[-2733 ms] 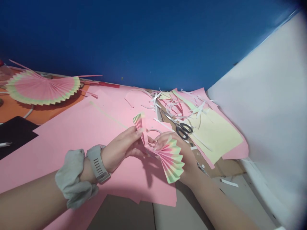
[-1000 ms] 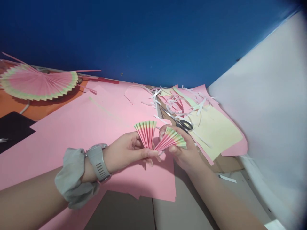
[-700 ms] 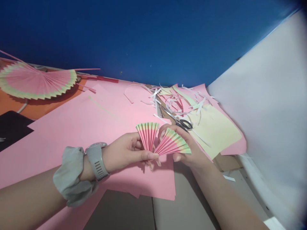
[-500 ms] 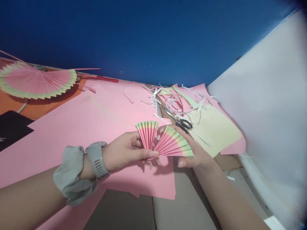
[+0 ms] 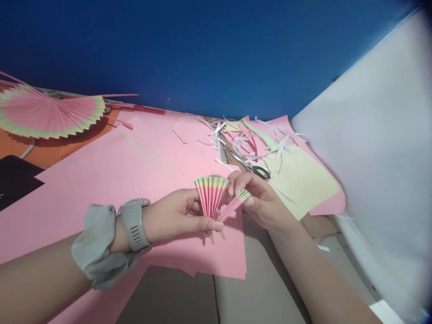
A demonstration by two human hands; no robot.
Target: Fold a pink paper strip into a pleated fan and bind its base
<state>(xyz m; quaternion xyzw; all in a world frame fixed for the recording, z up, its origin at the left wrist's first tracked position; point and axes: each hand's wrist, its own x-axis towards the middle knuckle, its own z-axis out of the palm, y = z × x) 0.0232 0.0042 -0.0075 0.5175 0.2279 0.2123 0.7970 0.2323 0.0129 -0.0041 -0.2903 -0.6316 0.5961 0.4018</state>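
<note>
A small pleated paper fan (image 5: 211, 195), pink with a yellow and green edge, is pinched at its narrow base by my left hand (image 5: 180, 213). Its left part stays spread, while the right part is pressed into a narrow bundle of folds. My right hand (image 5: 266, 200) closes its thumb and fingers round the green tip of that bundle. Some of my left fingers are hidden behind the fan. Pink paper sheets (image 5: 151, 157) lie beneath both hands.
Scissors (image 5: 259, 172) with black handles lie beyond my right hand, among white and pink paper strips (image 5: 249, 144). A pale yellow sheet (image 5: 303, 180) is at the right. A larger pleated fan (image 5: 50, 112) rests on an orange surface at the far left. A blue wall stands behind.
My right hand has closed from open fingers into a pinch. The right part of the fan, spread wide before, is now squeezed into a narrow bundle.
</note>
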